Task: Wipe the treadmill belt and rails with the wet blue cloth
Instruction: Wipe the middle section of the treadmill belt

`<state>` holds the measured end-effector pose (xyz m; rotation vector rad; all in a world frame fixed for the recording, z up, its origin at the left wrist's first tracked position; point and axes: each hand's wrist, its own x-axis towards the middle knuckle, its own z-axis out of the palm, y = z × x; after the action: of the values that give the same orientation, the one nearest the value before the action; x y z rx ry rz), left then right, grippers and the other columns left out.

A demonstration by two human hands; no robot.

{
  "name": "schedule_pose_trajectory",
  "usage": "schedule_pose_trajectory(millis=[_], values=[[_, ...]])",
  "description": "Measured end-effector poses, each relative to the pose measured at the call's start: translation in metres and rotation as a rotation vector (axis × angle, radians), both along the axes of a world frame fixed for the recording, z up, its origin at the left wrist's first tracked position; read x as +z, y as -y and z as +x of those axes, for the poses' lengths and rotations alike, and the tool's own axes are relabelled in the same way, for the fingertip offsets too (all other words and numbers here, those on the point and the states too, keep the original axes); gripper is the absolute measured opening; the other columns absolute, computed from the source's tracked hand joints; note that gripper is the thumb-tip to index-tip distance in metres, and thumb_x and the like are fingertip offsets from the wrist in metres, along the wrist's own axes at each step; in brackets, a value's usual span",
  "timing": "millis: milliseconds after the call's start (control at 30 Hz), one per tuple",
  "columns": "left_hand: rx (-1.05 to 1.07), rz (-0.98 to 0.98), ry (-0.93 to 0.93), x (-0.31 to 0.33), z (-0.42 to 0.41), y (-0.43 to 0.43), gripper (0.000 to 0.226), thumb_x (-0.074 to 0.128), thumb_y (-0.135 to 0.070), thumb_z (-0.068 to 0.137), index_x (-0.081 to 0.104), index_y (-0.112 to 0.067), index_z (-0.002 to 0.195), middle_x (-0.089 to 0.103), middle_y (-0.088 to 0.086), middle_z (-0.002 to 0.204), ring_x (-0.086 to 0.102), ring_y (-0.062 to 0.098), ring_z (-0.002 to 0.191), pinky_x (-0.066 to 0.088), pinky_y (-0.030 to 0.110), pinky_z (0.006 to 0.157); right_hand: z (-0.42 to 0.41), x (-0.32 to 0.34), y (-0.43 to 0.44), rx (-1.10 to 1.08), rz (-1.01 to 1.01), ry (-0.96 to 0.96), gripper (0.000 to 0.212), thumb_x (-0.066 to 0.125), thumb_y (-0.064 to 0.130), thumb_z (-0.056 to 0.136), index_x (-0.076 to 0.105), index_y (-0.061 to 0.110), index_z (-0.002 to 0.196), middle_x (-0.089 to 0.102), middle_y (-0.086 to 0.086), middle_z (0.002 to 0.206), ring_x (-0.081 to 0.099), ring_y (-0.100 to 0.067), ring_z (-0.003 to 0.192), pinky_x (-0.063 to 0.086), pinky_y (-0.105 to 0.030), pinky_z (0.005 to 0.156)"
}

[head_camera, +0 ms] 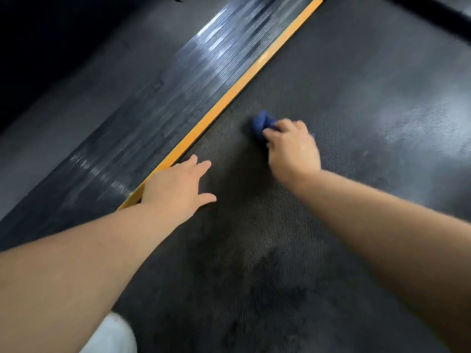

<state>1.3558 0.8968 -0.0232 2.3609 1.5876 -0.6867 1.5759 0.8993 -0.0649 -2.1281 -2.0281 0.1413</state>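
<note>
The blue cloth (pixel 262 124) is bunched and gripped by the right hand (pixel 293 146) on the treadmill belt (pixel 356 98). The left hand (pixel 175 186) is spread flat beside the orange edge strip (pixel 244 82). Risk: the braced belt could slip; the ribbed side rail (pixel 158 118) appears undone.

Dim overall; glare is seen on side rail (pixel 216 52) & belt (pixel 413 123); top-left is lost to dark; motion blur thruout.
</note>
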Motion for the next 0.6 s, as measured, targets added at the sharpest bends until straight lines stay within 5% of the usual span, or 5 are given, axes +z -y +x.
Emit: schedule_pose_trajectory(millis=[100,200,367,433,600], values=[[-0.062,0.189,0.008,0.006,-0.005,-0.024,0.111,0.055,-0.078,0.070,-0.002,-0.027,0.151,-0.004,0.006,0.159,0.014,0.029,0.144,0.029,0.046,0.109,-0.029,-0.007,0.041,0.296,-0.017,-0.126,0.023,0.066,0.020,0.076,0.071,0.021,0.098,0.063,-0.002,0.100,0.056,-0.030,0.085,0.045,-0.036,0.065],[0.086,-0.053,-0.006,-0.001,-0.007,-0.037,0.135,0.060,-0.083,0.057,-0.019,-0.023,0.148,-0.018,0.007,0.157,-0.007,0.026,0.146,0.017,0.050,0.114,0.005,-0.007,0.018,0.313,0.036,-0.015,0.025,0.061,0.029,0.084,0.069,0.026,0.108,0.065,-0.002,0.107,0.057,-0.032,0.090,0.046,-0.039,0.068],[0.004,0.023,-0.047,0.007,-0.020,-0.051,0.077,0.040,-0.051,0.096,-0.005,-0.023,0.151,-0.008,-0.003,0.160,0.027,0.019,0.141,0.048,0.041,0.092,0.047,0.002,-0.049,-0.204,-0.031,-0.001,0.028,0.049,0.024,0.092,0.065,0.024,0.115,0.053,-0.003,0.124,0.041,-0.032,0.111,0.042,-0.040,0.085],[0.004,0.019,-0.067,0.008,-0.020,-0.049,0.066,0.036,-0.028,0.101,-0.006,-0.022,0.151,-0.010,-0.002,0.159,0.032,0.020,0.138,0.049,0.042,0.090,0.015,0.001,-0.033,-0.099,-0.020,-0.035,0.024,0.052,0.022,0.087,0.067,0.021,0.107,0.056,-0.004,0.119,0.045,-0.033,0.104,0.046,-0.040,0.081],[0.028,0.007,-0.085,0.007,-0.018,-0.046,0.090,0.047,0.004,0.087,-0.012,-0.021,0.150,-0.015,-0.002,0.158,0.037,0.017,0.134,0.048,0.031,0.077,-0.040,-0.007,0.027,0.507,-0.034,-0.062,0.026,0.070,0.031,0.073,0.071,0.026,0.099,0.063,0.003,0.094,0.055,-0.026,0.079,0.043,-0.032,0.060]])
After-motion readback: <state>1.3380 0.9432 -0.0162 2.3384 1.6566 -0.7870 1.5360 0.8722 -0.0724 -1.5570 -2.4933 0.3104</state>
